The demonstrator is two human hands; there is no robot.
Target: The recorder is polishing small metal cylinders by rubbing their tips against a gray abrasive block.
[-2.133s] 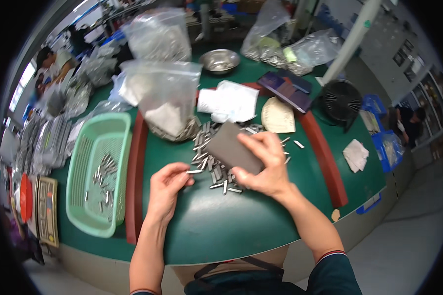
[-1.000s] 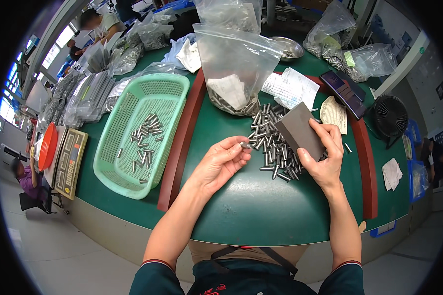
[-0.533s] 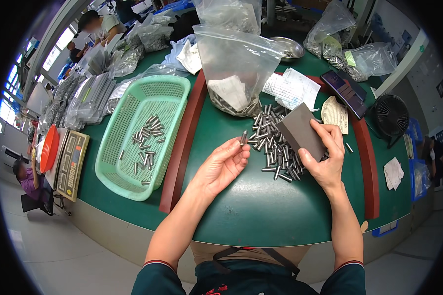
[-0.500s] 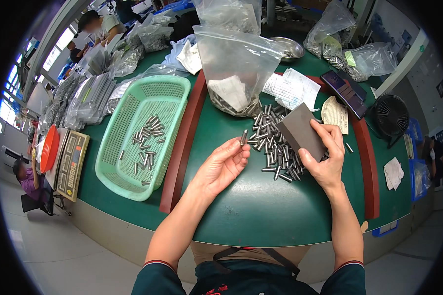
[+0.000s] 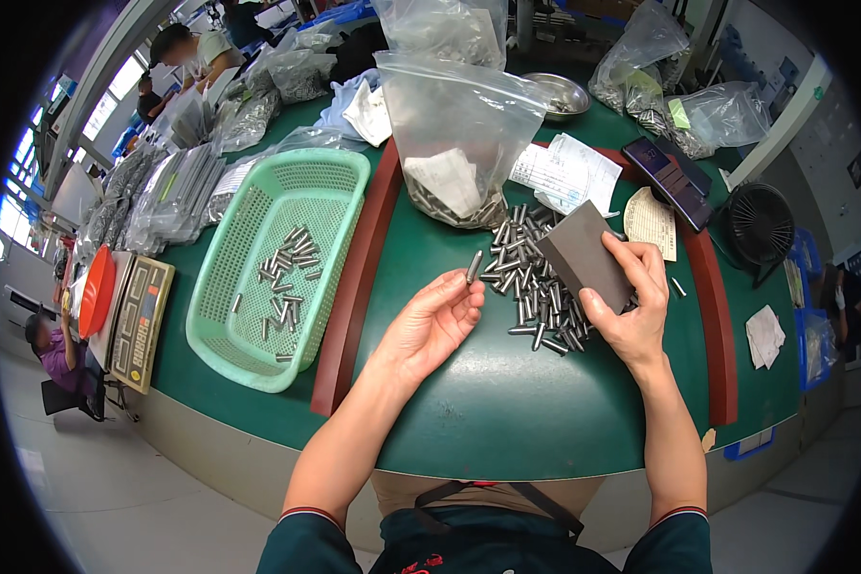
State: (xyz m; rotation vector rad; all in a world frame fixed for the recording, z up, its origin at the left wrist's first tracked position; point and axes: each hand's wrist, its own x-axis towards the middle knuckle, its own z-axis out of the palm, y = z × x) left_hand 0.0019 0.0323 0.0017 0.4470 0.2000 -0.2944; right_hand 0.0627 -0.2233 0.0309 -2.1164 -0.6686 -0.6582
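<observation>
The left hand [image 5: 429,323] pinches a pin [image 5: 474,266] between thumb and fingertips, closed on its lower end, palm turned up over the green table [image 5: 488,421]. The pin is a short, plain metal cylinder, grey and faintly shiny, the same kind as those in the pile [image 5: 536,287] just to its right. It stands nearly upright in the picture, its long axis tipped a little to the right, with the free end pointing away from the person toward the bag [image 5: 459,134]. The right hand [image 5: 631,306] is clamped on a dark grey block [image 5: 584,253], thumb on the near face and fingers wrapped over its right edge; the block is tilted, its lower edge down among the pins of the pile. The pile lies between the two hands, pins scattered mostly lengthwise away from the person, and a stray one lies right of the right hand. The clear bag, part filled with more pins, stands beyond the pile and just touches its far end. To the left, past a red-brown rail [image 5: 354,277], sits a green basket [image 5: 230,335] with a small heap of pins in its middle; the rail runs between the left hand and the basket. A second rail [image 5: 717,325] bounds the work area on the right. The table between the hands and its near edge is bare green.
</observation>
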